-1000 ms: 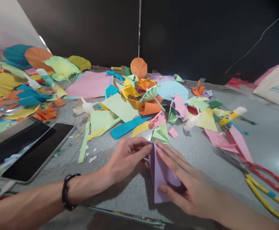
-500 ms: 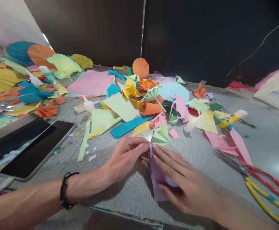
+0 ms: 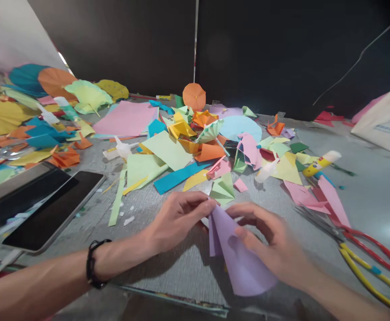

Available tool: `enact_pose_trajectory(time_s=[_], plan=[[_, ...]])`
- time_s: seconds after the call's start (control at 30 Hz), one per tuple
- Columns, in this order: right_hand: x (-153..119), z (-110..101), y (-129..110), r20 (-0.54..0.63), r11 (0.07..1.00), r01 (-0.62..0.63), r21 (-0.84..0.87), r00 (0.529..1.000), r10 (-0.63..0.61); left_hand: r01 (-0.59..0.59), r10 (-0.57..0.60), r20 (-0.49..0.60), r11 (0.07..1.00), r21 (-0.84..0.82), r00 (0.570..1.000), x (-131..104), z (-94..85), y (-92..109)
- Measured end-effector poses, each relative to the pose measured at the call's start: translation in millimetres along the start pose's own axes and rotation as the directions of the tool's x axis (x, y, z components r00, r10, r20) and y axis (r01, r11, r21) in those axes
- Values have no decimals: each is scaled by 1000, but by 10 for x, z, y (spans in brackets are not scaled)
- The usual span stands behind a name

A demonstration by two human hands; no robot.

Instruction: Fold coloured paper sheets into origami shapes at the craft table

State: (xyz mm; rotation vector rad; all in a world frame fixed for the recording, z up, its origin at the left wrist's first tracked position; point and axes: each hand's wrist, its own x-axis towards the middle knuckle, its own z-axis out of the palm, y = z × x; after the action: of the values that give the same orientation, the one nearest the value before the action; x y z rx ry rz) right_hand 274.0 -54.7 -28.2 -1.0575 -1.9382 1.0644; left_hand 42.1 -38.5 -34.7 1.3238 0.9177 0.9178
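Between my hands is a piece of purple paper (image 3: 245,263), partly folded, with its upper layer fanned out to a curved lower edge. My left hand (image 3: 181,218) pinches its narrow upper tip between thumb and fingers; a black bracelet is on that wrist. My right hand (image 3: 265,236) grips the paper's right side, thumb on the front face and fingers curled behind. A narrow folded layer hangs beneath on the left. A light green folded scrap (image 3: 222,189) lies just beyond the tip.
Scissors (image 3: 340,236) with red and yellow handles lie at right. A phone (image 3: 54,209) with a cable rests at left. Coloured scraps, a glue stick (image 3: 322,163), glue bottles and a small orange paper umbrella (image 3: 194,96) cover the back. The table's front edge (image 3: 181,298) is close below.
The purple paper, pressed flat and folded before, now opens out to the right. My right hand has lifted from pressing and pulls one layer aside; my left hand stays at the tip.
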Motion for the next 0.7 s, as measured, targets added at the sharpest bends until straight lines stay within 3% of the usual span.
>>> enact_pose_trajectory(time_s=[0.07,0.2,0.47,0.7], plan=[[49,-17,-16,121,985,-129,111,986,116,-23,22,26,999,32,999,-20,20,9],[88,5,-1,318,939,-271,210,928,197,25,-25,82,1000,-8,996,-46,45,35],[60,52,57,289,919,-320,232,924,249,238,-200,194,951,-199,960,0,-1,-18],[77,41,53,317,909,-329,255,917,242,237,-195,208,951,-201,958,1,4,-34]])
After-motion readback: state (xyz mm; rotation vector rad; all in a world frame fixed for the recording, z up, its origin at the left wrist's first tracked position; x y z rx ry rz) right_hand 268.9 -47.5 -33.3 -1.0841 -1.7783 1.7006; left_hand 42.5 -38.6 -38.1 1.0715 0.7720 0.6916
